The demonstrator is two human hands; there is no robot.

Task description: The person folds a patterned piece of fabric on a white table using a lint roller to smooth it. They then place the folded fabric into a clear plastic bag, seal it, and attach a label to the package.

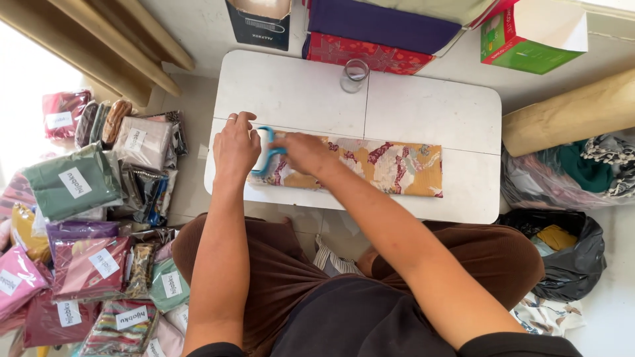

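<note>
A folded patterned cloth (370, 165) lies lengthwise along the near half of the low white table (423, 106), its right end short of the table's right edge. The left hand (235, 147) presses flat on its left end at the table's left edge. The right hand (301, 153) is closed around a blue-handled tool (264, 151), probably a tape dispenser. A glass jar (354, 75) stands at the far edge, bare tabletop between.

Head cam, looks straight down, close.

A folded cloth (370, 165) lies along the desk (423, 112) near edge, a glass (355, 74) behind it, packaged fabrics (92, 231) on the floor left.
</note>
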